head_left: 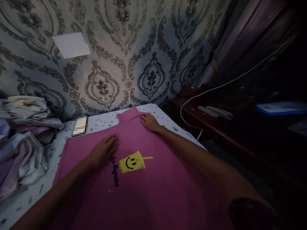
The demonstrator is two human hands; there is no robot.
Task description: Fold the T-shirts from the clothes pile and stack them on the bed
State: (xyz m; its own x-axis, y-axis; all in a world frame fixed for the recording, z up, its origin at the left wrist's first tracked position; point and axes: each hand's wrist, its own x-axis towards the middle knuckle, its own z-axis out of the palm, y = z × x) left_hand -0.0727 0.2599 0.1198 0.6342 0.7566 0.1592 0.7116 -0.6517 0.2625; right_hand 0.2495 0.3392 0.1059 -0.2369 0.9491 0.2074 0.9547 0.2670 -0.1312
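A pink T-shirt point(165, 179) lies spread out across the white patterned surface, its hem at the left and one sleeve pointing to the wall. It bears a yellow smiling cup print point(132, 162) and black lettering. My left hand point(104, 150) is over the shirt beside the lettering, slightly blurred, fingers extended and holding nothing. Farther back, my right hand point(149, 122) rests flat on the shirt near the base of the far sleeve, with its fingers spread.
Piled clothes point(28, 137) stand at the left. A phone-like object point(80, 125), its face pixelated, lies near the wall. Along the right runs a dark red table point(189, 107) with a white cable point(216, 88). White paper point(72, 45) hangs on the wallpaper.
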